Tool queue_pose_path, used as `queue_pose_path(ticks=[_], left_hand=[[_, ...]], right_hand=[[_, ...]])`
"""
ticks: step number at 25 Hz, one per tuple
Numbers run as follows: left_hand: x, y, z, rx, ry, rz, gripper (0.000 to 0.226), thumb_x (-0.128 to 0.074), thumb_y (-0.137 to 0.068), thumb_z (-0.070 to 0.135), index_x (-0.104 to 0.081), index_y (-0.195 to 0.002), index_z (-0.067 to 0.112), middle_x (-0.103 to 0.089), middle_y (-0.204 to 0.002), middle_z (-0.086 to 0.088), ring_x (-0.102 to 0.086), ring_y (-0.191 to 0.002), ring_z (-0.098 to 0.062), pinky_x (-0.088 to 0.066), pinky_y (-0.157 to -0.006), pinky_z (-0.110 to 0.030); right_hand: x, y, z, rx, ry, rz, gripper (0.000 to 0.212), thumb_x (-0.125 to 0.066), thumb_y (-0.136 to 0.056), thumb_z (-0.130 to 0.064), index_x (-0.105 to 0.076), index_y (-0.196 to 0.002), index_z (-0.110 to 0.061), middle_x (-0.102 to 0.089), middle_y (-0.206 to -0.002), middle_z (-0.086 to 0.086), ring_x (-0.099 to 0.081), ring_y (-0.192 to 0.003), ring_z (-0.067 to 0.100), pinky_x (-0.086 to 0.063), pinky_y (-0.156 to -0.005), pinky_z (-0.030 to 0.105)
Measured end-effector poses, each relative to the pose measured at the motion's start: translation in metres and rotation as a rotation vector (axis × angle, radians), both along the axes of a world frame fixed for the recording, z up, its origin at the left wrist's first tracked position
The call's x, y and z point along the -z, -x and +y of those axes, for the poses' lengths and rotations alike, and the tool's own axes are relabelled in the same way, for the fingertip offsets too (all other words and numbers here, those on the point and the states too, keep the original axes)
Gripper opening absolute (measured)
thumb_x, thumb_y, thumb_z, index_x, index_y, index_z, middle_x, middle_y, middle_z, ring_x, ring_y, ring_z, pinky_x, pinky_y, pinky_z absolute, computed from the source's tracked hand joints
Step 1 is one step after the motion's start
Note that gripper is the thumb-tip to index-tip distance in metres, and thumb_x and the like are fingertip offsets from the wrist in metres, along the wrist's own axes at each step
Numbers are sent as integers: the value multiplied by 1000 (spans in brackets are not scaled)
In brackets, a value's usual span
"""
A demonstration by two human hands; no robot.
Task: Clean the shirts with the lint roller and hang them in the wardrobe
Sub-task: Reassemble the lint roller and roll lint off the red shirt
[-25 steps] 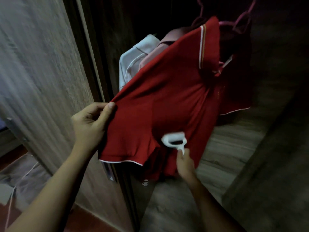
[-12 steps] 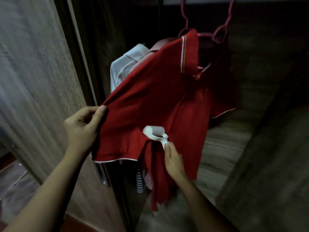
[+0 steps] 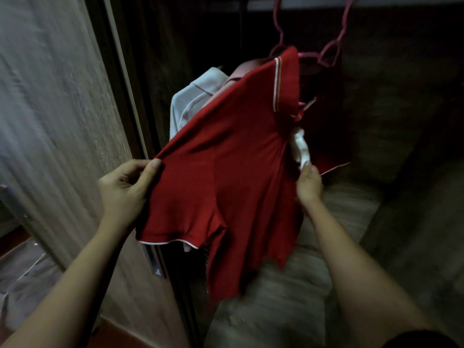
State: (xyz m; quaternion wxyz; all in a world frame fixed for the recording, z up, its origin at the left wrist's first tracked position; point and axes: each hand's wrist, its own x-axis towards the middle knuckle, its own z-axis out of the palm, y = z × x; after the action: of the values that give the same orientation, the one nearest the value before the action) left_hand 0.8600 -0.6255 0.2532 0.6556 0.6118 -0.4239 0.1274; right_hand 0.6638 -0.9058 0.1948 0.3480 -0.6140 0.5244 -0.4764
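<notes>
A red polo shirt (image 3: 226, 172) with white trim hangs on a pink hanger (image 3: 331, 49) inside the dark wardrobe. My left hand (image 3: 125, 189) pinches the shirt's sleeve edge and stretches it out to the left. My right hand (image 3: 308, 182) grips the handle of a white lint roller (image 3: 300, 146), whose head lies against the shirt front just below the collar. The roller head is blurred.
A white shirt (image 3: 193, 101) and a pink one (image 3: 243, 69) hang behind the red shirt. The wooden wardrobe door (image 3: 57, 116) stands at the left, its frame edge beside my left hand. The wardrobe floor (image 3: 288, 297) lies below, and a side wall (image 3: 414, 222) rises at the right.
My right hand has carried the lint roller up and to the right, from the shirt's lower front to just below the collar. My left hand keeps hold of the sleeve.
</notes>
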Motion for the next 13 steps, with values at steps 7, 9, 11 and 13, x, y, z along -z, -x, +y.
queue_pose_path(ticks=[7, 9, 11, 13], left_hand=[[0, -1, -2, -10, -3, -22, 3, -65, -86, 16, -67, -85, 15, -64, -65, 35, -56, -58, 14, -43, -59, -4], [0, -1, 0, -4, -9, -51, 6, -64, -86, 14, -67, -82, 18, -63, -66, 36, -56, -59, 15, -43, -59, -4], [-1, -1, 1, 2, -11, -63, 15, -64, -85, 14, -65, -79, 27, -64, -66, 36, -57, -60, 15, -43, -59, -3], [-1, -2, 1, 11, -14, -63, 17, -64, -86, 14, -64, -79, 30, -64, -67, 35, -57, -60, 14, -43, -59, -4]], right_hand=[[48, -19, 34, -120, -84, 24, 43, -27, -100, -33, -56, -114, -4, -62, -111, 26, -58, -105, 41, -44, -87, 40], [15, -10, -3, -34, -48, 57, 46, -25, -101, -30, -52, -121, 2, -56, -122, 30, -53, -112, 42, -41, -90, 39], [-14, 2, -38, 36, -45, 75, 48, -23, -102, -30, -48, -124, 5, -52, -128, 31, -49, -117, 44, -39, -93, 39], [-17, 5, -47, 29, -47, 78, 48, -23, -101, -31, -48, -124, 3, -52, -126, 31, -50, -116, 44, -39, -93, 40]])
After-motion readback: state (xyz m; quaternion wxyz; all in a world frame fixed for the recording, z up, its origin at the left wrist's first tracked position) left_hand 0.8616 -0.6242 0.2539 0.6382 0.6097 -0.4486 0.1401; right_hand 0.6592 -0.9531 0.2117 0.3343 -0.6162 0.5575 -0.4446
